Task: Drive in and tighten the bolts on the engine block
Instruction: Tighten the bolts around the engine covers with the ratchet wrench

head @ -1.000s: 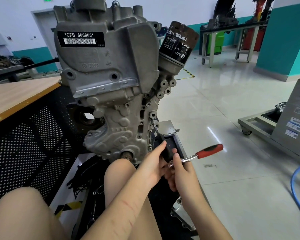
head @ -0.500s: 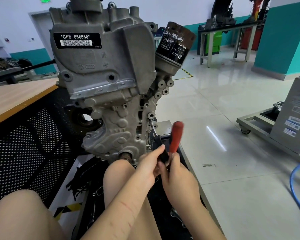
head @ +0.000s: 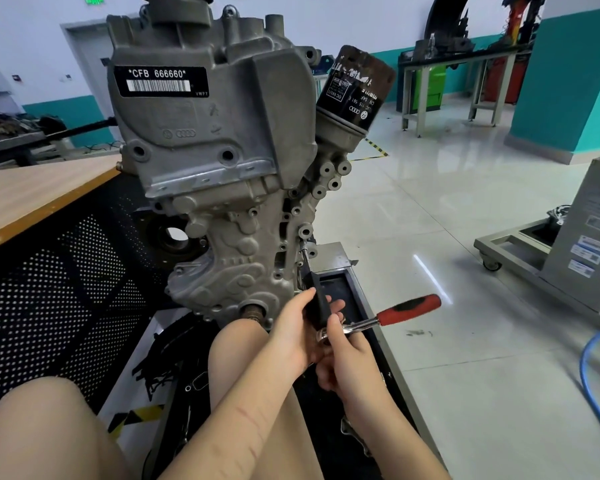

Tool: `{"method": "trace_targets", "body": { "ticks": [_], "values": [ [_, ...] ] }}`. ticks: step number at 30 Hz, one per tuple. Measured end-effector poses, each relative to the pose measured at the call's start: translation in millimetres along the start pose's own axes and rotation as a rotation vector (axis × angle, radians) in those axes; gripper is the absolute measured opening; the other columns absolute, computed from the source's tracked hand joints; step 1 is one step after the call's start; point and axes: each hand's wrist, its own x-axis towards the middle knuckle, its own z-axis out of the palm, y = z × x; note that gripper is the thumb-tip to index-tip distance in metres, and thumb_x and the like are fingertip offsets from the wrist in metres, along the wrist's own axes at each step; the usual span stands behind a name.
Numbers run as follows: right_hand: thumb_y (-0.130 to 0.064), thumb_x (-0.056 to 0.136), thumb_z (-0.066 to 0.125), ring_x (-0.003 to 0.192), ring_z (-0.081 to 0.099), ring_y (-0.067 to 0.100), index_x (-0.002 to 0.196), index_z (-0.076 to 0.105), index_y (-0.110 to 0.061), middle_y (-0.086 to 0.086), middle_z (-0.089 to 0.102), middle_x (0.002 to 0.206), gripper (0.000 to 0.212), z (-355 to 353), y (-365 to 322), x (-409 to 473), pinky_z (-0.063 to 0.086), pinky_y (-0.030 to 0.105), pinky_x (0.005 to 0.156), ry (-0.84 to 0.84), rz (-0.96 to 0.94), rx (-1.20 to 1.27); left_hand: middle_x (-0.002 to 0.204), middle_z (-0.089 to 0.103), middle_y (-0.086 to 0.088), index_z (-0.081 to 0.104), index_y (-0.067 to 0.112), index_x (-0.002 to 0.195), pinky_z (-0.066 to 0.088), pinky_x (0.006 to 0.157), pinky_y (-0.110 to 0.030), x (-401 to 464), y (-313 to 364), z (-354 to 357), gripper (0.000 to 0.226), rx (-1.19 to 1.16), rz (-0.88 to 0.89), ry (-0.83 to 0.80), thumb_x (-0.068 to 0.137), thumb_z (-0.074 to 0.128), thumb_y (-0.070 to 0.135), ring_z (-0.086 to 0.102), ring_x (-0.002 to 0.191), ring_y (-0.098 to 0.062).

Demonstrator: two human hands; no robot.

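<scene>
A grey engine block [head: 219,188] stands upright in front of me, with a black oil filter [head: 355,86] at its upper right. A ratchet wrench [head: 407,309] with a red handle carries a black extension bar [head: 314,292] that runs up to a bolt [head: 305,251] on the block's lower right edge. My left hand [head: 300,329] grips the extension bar just below the block. My right hand [head: 342,355] holds the ratchet at its head, and the red handle points out to the right.
A wooden workbench [head: 25,192] with a perforated black side panel is on the left. A black tray [head: 340,285] lies under the engine. A grey wheeled cabinet [head: 575,244] stands on the right, a blue hose [head: 596,375] lies on the tiled floor, and my bare knees fill the lower left.
The ratchet handle swung from pointing right to upright and is now back pointing right. Both hands stayed on the tool at the same bolt.
</scene>
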Motion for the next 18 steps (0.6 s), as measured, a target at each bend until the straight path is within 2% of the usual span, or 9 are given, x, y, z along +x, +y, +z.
{"method": "trace_targets", "body": {
  "ticks": [5,8,9,11,13,15,17,18],
  "values": [
    [-0.038,0.097,0.040,0.032,0.032,0.008,0.084,0.059,-0.018,0.003,0.047,0.046,0.030,-0.6,-6.9,-2.8,0.025,0.017,0.033,-0.088,0.171,0.305,0.066,0.071,0.002,0.053,0.014,0.086,0.039,0.043,-0.021,-3.6,-0.8,-1.1,0.020,0.023,0.015,-0.023,0.094,0.046,0.031,0.063,0.050,-0.010],
    [-0.038,0.098,0.040,0.031,0.032,0.008,0.081,0.056,-0.015,0.002,0.047,0.044,0.032,-0.5,-4.4,-1.0,0.025,0.016,0.034,-0.048,0.157,0.232,0.064,0.070,0.002,0.054,0.013,0.084,0.035,0.034,-0.015,-4.0,-0.1,-0.5,0.019,0.061,0.035,0.009,0.093,0.050,0.029,0.062,0.047,-0.010],
    [-0.037,0.097,0.041,0.031,0.034,0.008,0.081,0.053,-0.013,0.001,0.048,0.044,0.032,-0.7,-2.8,-0.4,0.026,0.016,0.034,-0.019,0.125,0.150,0.064,0.070,0.002,0.055,0.013,0.085,0.037,0.036,-0.016,-3.5,-0.1,-0.8,0.019,0.072,0.036,0.020,0.093,0.051,0.029,0.063,0.047,-0.010],
    [-0.035,0.096,0.044,0.037,0.043,0.006,0.086,0.053,-0.011,0.000,0.054,0.055,0.028,-2.2,-0.1,-0.2,0.032,0.017,0.038,0.032,0.005,-0.072,0.066,0.070,0.000,0.056,0.012,0.085,0.048,0.052,-0.023,-2.8,-0.9,-1.2,0.018,0.063,0.029,0.038,0.091,0.054,0.028,0.064,0.050,-0.010],
    [-0.032,0.095,0.046,0.063,0.060,0.009,0.107,0.055,-0.012,-0.002,0.060,0.079,0.025,-5.2,0.3,-1.0,0.043,0.020,0.055,0.077,-0.178,-0.339,0.066,0.070,-0.003,0.058,0.009,0.084,0.051,0.066,-0.029,-0.1,-2.5,-1.1,0.017,0.049,0.039,0.059,0.090,0.056,0.025,0.064,0.052,-0.013],
    [-0.035,0.094,0.046,0.089,0.065,0.017,0.120,0.044,-0.016,-0.010,0.058,0.088,0.033,-8.9,-0.9,-3.2,0.044,0.026,0.066,0.108,-0.340,-0.672,0.062,0.067,-0.005,0.058,0.007,0.083,0.053,0.063,-0.027,1.4,-3.5,1.3,0.017,0.030,0.049,0.078,0.090,0.058,0.023,0.063,0.049,-0.013],
    [-0.042,0.095,0.040,0.091,0.064,0.020,0.121,0.037,-0.019,-0.011,0.058,0.090,0.035,-8.3,-3.5,-7.2,0.040,0.029,0.061,0.125,-0.431,-0.990,0.057,0.062,-0.006,0.058,0.005,0.082,0.051,0.050,-0.022,2.0,-3.1,3.3,0.018,0.019,0.052,0.095,0.089,0.060,0.021,0.059,0.044,-0.013],
    [-0.045,0.095,0.036,0.090,0.063,0.020,0.121,0.035,-0.019,-0.008,0.060,0.093,0.037,-8.2,-3.9,-7.6,0.037,0.029,0.059,0.132,-0.445,-1.089,0.059,0.062,-0.007,0.058,0.004,0.084,0.051,0.050,-0.022,1.9,-2.7,3.8,0.018,0.021,0.052,0.103,0.088,0.061,0.021,0.059,0.046,-0.014]
  ]
}}
